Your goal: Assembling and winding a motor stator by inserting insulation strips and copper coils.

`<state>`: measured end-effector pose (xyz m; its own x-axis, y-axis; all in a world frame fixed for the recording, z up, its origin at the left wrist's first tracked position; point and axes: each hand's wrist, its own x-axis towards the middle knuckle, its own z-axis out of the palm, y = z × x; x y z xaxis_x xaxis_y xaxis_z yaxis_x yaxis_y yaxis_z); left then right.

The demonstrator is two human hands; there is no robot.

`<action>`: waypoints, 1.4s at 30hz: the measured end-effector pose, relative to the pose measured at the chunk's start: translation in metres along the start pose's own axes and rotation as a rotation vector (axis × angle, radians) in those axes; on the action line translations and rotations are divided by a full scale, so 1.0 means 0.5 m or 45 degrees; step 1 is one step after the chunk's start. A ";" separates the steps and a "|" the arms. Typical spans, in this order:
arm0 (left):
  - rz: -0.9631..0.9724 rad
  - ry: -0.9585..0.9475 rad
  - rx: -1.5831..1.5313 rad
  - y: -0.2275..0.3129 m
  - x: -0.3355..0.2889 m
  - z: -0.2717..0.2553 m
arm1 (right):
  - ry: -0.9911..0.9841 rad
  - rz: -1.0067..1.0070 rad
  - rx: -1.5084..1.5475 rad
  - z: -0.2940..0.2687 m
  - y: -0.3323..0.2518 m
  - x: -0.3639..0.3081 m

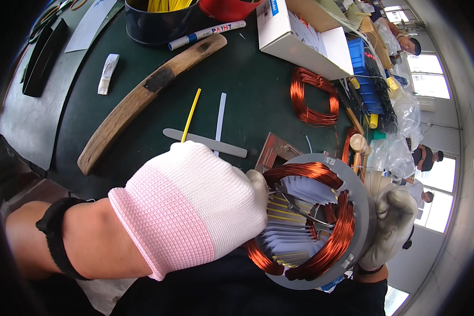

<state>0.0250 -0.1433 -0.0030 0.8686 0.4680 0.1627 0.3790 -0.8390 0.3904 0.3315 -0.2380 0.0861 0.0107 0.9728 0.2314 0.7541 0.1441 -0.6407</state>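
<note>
A motor stator (361, 210), a grey ring with copper wire coils (338, 239) and white and yellow slot strips inside, is tilted before my body. My left hand (210, 195), in a white knitted glove with a pink cuff, is closed at its left side. From its fingers a thin metal tool (313, 217) reaches into the bore; the handle is hidden, and I cannot make out its exact kind. On the opposite side my right hand (395, 218), in a soiled pale glove, is closed against the ring's outer rim, its fingers partly hidden.
Beyond my left hand lie a grey flat stick (216, 143), yellow strip (193, 111), white strip (221, 118) and curved wooden bar (137, 108). Further off are a paint marker (208, 35), copper coil (302, 108), white box (305, 45), blue bin (359, 60) and wooden mallet (358, 143).
</note>
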 end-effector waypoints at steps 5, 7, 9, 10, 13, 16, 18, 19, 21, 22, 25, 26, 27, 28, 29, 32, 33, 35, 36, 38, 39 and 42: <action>-0.041 -0.016 -0.033 -0.003 -0.006 0.003 | 0.014 0.007 -0.002 0.001 -0.001 -0.001; -0.046 -0.008 -0.071 -0.005 -0.008 0.011 | 0.011 -0.038 -0.012 0.000 0.004 0.000; -0.037 0.010 -0.112 -0.005 -0.007 0.012 | 0.032 -0.041 -0.014 0.000 0.000 -0.002; -0.056 0.005 -0.137 -0.005 -0.006 0.012 | 0.049 -0.045 -0.005 0.001 0.002 -0.003; -0.066 -0.020 -0.133 -0.004 -0.005 0.004 | 0.066 -0.045 0.006 0.002 0.007 -0.003; -0.070 -0.065 -0.118 -0.001 -0.002 -0.005 | 0.042 -0.059 0.013 0.004 0.005 0.000; -0.086 -0.091 -0.133 -0.001 0.000 -0.005 | -0.043 -0.013 0.000 -0.015 0.000 -0.005; -0.084 -0.073 -0.151 -0.001 0.000 -0.003 | -0.127 0.031 -0.012 -0.021 -0.001 -0.007; -0.083 -0.055 -0.169 0.000 0.000 -0.002 | -0.125 0.023 -0.031 -0.021 -0.002 -0.007; -0.085 -0.045 -0.169 0.001 0.000 -0.002 | -0.123 0.015 -0.049 -0.022 -0.002 -0.007; -0.111 -0.032 -0.205 0.003 -0.001 0.004 | -0.116 0.028 -0.065 -0.018 -0.004 -0.006; -0.133 -0.028 -0.242 0.003 -0.002 0.006 | -0.118 0.027 -0.062 -0.018 -0.003 -0.005; -0.131 -0.026 -0.243 0.003 -0.003 0.005 | -0.122 0.018 -0.064 -0.019 -0.004 -0.005; -0.133 -0.022 -0.249 0.003 -0.003 0.005 | -0.127 0.009 -0.067 -0.019 -0.004 -0.005; -0.135 -0.018 -0.255 0.003 -0.004 0.004 | -0.127 0.009 -0.070 -0.020 -0.006 -0.005; -0.152 -0.033 -0.239 0.005 -0.006 0.004 | -0.137 -0.002 -0.064 -0.020 -0.003 -0.002; -0.153 -0.033 -0.240 0.005 -0.006 0.004 | -0.153 -0.010 -0.064 -0.021 -0.002 -0.001; -0.152 -0.039 -0.240 0.006 -0.005 0.005 | -0.168 -0.014 -0.065 -0.023 0.001 -0.001; -0.152 -0.040 -0.241 0.006 -0.005 0.008 | -0.169 -0.026 -0.071 -0.023 0.002 -0.001; -0.161 0.015 -0.300 0.005 -0.004 0.015 | -0.170 -0.035 -0.078 -0.022 0.002 0.001; -0.160 0.016 -0.301 0.004 -0.004 0.014 | -0.178 -0.055 -0.077 -0.021 0.000 0.002; -0.135 0.016 -0.271 0.001 -0.002 0.015 | -0.196 -0.045 -0.051 -0.023 -0.002 0.005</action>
<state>0.0264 -0.1461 -0.0098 0.8231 0.5547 0.1216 0.3906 -0.7084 0.5878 0.3380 -0.2378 0.0957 -0.1150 0.9839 0.1366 0.7777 0.1747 -0.6039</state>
